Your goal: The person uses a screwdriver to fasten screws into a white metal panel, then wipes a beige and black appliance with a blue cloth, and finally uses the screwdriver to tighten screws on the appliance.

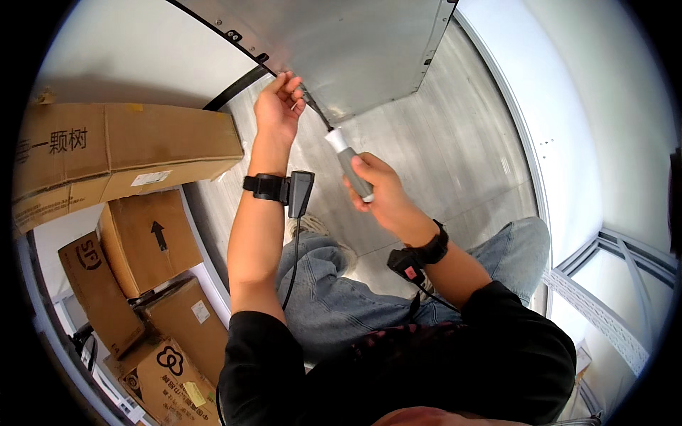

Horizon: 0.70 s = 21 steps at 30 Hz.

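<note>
At the left of the frame, a long cardboard box point(170, 135) lies in the upper part, above smaller cartons point(145, 245) packed closely together at lower left. This placement appears to keep the cartons beside the working area, clear of the arms.

At upper centre-left, the left hand point(279, 106) is raised to the dark edge of a metal panel point(362, 53). Its fingers are partly curled, with the fingertips at the panel edge and close to the shaft end of the screwdriver point(354, 170). Whether they grip a small part, steady the shaft or only rest there cannot be told. The position is probably chosen for guiding the tip by touch. A black wrist unit point(280, 188) is strapped below this hand.

The screwdriver lies diagonally at upper centre, handle toward the lower right and dark shaft toward the panel edge. Its tip contact is not clear. This angle presumably lines the shaft up with the edge.

Right of it, the right hand point(383, 188) is closed around the grey-and-white handle, near its rear end, with the thumb along the side; this hold likely allows turning and leaves the shaft exposed. Pale floor point(455, 135) extends behind. At far right stands a white metal rack point(597, 305).
</note>
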Each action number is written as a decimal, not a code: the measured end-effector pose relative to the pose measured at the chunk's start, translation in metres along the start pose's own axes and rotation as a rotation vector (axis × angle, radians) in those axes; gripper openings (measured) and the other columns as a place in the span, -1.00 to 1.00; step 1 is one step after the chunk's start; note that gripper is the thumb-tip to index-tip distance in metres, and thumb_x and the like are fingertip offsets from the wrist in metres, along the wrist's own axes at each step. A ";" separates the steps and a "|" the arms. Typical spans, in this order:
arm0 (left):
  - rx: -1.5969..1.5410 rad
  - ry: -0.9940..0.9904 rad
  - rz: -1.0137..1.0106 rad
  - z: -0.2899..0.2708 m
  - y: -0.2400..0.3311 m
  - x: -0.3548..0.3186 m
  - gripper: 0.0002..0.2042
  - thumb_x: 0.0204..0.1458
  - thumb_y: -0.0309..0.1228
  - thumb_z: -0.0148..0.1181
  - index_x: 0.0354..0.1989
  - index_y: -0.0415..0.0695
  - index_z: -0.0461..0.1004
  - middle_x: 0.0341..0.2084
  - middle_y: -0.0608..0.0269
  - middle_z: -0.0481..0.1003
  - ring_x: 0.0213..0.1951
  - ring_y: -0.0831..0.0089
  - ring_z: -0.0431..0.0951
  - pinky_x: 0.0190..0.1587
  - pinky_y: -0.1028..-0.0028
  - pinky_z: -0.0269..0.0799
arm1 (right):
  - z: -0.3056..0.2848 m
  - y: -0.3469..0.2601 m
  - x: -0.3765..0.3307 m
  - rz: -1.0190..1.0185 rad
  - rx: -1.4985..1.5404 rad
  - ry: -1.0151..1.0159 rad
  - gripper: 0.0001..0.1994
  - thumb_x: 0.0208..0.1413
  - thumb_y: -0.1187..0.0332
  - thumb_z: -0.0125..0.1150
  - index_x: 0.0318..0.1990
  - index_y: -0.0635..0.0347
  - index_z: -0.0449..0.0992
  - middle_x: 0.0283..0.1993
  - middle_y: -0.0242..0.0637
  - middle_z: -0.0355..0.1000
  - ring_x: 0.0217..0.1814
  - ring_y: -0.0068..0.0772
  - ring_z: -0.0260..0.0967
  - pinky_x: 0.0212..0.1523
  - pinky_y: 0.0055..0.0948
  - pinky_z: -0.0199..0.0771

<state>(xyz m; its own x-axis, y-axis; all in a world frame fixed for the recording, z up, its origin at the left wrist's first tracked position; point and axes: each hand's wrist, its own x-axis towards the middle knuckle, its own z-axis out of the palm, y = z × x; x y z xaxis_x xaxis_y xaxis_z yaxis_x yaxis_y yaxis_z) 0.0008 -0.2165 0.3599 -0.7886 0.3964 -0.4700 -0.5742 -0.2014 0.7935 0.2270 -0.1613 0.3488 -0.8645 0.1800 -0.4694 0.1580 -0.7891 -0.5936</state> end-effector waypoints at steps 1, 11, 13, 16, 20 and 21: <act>0.013 -0.006 0.025 0.004 -0.009 -0.003 -0.84 0.13 -0.39 0.04 -0.16 -0.12 0.45 -0.41 0.34 0.53 -0.44 0.56 0.42 -0.35 0.58 0.35 | -0.011 -0.004 -0.007 -0.001 -0.002 0.010 -0.68 0.22 0.08 0.03 -0.29 0.17 0.28 -0.41 -0.32 0.32 -0.69 -0.54 0.19 -0.68 -0.53 0.09; 0.427 -0.212 -0.164 0.160 -0.117 -0.034 -0.76 0.13 -0.43 -0.01 -0.03 -0.12 0.37 -0.34 0.34 0.47 -0.38 0.55 0.43 -0.30 0.56 0.37 | -0.151 -0.092 -0.086 -0.077 0.081 0.143 -0.67 0.19 0.06 0.07 -0.25 0.18 0.30 -0.39 -0.32 0.31 -0.65 -0.55 0.17 -0.66 -0.55 0.08; 0.498 -0.247 -0.176 0.226 -0.153 -0.046 -0.78 0.12 -0.45 0.00 -0.05 -0.13 0.39 -0.34 0.32 0.49 -0.39 0.56 0.46 -0.37 0.57 0.39 | -0.196 -0.121 -0.113 -0.120 0.123 0.174 -0.65 0.17 0.04 0.09 -0.26 0.18 0.31 -0.41 -0.33 0.31 -0.66 -0.55 0.17 -0.66 -0.54 0.05; 0.643 -0.343 -0.200 0.318 -0.212 -0.058 -0.80 0.13 -0.42 0.01 -0.07 -0.09 0.39 -0.37 0.38 0.47 -0.37 0.56 0.44 -0.30 0.57 0.37 | -0.265 -0.160 -0.143 -0.234 0.176 0.217 -0.65 0.18 0.05 0.09 -0.29 0.18 0.29 -0.44 -0.34 0.30 -0.69 -0.55 0.15 -0.67 -0.54 0.05; 0.820 -0.458 -0.233 0.431 -0.295 -0.066 -0.77 0.13 -0.42 -0.02 -0.05 -0.10 0.41 -0.30 0.37 0.51 -0.32 0.59 0.44 -0.26 0.55 0.35 | -0.341 -0.211 -0.169 -0.351 0.255 0.418 -0.63 0.17 0.03 0.10 -0.32 0.19 0.30 -0.46 -0.35 0.32 -0.70 -0.55 0.16 -0.66 -0.54 0.06; 0.839 -0.498 -0.241 0.450 -0.315 -0.058 -0.76 0.12 -0.42 -0.02 -0.04 -0.10 0.42 -0.29 0.36 0.51 -0.30 0.59 0.44 -0.26 0.56 0.34 | -0.362 -0.214 -0.162 -0.397 0.246 0.439 -0.65 0.17 0.04 0.11 -0.28 0.18 0.33 -0.45 -0.35 0.33 -0.68 -0.55 0.18 -0.64 -0.55 0.10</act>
<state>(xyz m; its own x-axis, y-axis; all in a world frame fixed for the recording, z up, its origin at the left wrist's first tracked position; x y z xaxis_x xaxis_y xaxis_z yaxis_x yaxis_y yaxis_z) 0.3260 0.2272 0.3115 -0.3799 0.7117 -0.5909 -0.2145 0.5536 0.8047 0.5055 0.1910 0.3153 -0.5508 0.6688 -0.4993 -0.2936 -0.7153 -0.6342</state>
